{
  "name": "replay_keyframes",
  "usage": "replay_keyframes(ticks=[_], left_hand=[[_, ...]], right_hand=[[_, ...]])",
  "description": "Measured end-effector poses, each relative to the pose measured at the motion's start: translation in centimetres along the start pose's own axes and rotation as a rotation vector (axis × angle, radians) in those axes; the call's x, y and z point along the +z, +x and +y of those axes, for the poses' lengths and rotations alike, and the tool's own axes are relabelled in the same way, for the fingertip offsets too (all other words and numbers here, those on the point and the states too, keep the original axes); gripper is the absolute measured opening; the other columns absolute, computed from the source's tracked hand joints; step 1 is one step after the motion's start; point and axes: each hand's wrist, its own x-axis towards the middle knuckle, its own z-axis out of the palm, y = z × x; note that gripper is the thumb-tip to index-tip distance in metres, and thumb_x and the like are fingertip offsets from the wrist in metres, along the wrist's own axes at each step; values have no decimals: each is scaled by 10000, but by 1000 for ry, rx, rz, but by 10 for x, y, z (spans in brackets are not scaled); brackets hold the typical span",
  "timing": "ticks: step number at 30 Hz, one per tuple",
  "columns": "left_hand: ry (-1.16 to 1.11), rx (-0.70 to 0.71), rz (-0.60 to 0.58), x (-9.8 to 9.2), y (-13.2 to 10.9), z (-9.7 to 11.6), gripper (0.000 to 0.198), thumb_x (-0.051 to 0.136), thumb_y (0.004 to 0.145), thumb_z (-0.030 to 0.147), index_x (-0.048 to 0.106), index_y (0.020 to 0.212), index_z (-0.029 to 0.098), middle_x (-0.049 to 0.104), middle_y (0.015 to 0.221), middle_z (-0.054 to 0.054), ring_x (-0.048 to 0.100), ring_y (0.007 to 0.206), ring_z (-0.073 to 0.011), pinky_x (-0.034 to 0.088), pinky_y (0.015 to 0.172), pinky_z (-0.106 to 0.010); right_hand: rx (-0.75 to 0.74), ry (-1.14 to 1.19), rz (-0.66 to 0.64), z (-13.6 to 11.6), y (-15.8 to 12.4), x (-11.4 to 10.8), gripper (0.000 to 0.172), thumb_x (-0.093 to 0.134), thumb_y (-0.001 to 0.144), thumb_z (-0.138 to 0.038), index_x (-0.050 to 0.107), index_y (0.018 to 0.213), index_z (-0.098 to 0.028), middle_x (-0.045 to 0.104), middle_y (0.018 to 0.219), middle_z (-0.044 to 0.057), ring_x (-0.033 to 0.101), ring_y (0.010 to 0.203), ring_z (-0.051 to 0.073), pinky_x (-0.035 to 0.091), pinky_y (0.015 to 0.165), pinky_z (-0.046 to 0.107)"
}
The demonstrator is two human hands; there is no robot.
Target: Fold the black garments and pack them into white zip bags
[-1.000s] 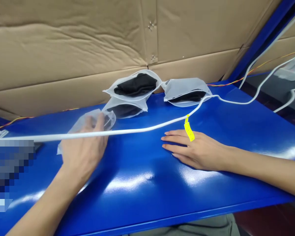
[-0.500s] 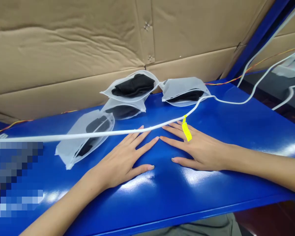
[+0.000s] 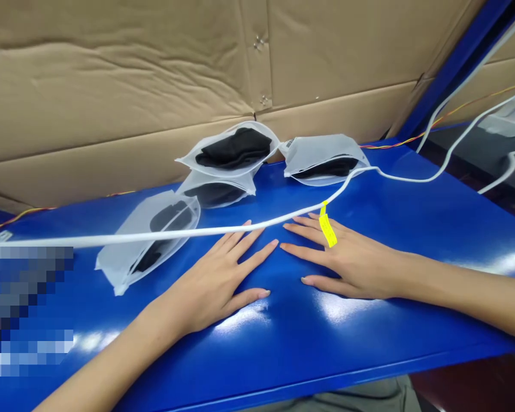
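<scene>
My left hand [image 3: 217,277] lies flat on the blue tabletop [image 3: 283,343], fingers spread and holding nothing. Opposite it, my right hand [image 3: 347,260] also rests palm down with its fingers apart, the fingertips of both hands close together. A white cable [image 3: 214,232] passes across the fingers of my left hand and just beyond my right. From it a yellow tag [image 3: 327,230] hangs over the back of my right hand. Beyond the hands lie frosted bags with black contents: one at the left [image 3: 129,229], two overlapping in the middle [image 3: 236,123], and one at the right [image 3: 326,147].
Brown cardboard [image 3: 133,74] lines the back of the table. A blue post [image 3: 450,74] rises at the back right, with loose white cables beside it. Thin red and yellow wires [image 3: 395,143] run along the back edge. A pixelated patch covers the lower left.
Both hands stay in the same place on the table. Only the view has shifted very slightly; the bags and cable keep their positions.
</scene>
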Motion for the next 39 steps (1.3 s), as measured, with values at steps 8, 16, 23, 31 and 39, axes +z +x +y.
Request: replay_keyframes(ticks=[8, 16, 23, 31, 39], left_hand=[[5, 4, 7, -1, 0, 1, 759, 438, 1082, 650, 235, 1723, 299, 280, 1775, -142, 159, 1669, -370, 338, 1297, -613], [59, -19, 96, 3, -2, 2, 737, 506, 1047, 676, 333, 1691, 361, 362, 1754, -108, 198, 1652, -448, 325, 1258, -726], [387, -203, 438, -16, -2, 10, 653, 649, 1031, 389, 466, 1644, 259, 334, 1755, -179, 124, 1660, -474, 115, 1311, -764], [221, -661, 485, -16, -22, -34, 712, 462, 1062, 501, 204, 1719, 409, 264, 1799, -51, 317, 1584, -526, 378, 1217, -723], [443, -743, 92, -26, -10, 4, 642, 261, 1113, 217, 167, 1737, 332, 496, 1598, -307, 702, 1239, -525, 682, 657, -510]], right_hand=[[-57, -20, 34, -1, 2, -2, 543, 577, 1072, -398, 572, 1562, -163, 517, 1602, 278, 533, 1476, 434, 481, 1175, 657], [-74, -40, 37, -1, 3, -3, 525, 553, 1081, -401, 598, 1534, -140, 538, 1585, 281, 541, 1468, 439, 495, 1169, 647], [-77, -36, 44, -1, 2, -2, 519, 576, 1073, -382, 595, 1541, -156, 545, 1585, 268, 536, 1474, 431, 497, 1168, 642], [-85, 3, 40, -1, 3, -3, 499, 569, 1076, -355, 619, 1516, -127, 545, 1575, 289, 532, 1479, 430, 479, 1182, 646], [-78, -27, 35, -1, 2, -3, 502, 569, 1073, -363, 608, 1527, -153, 546, 1585, 264, 536, 1479, 414, 483, 1183, 635]])
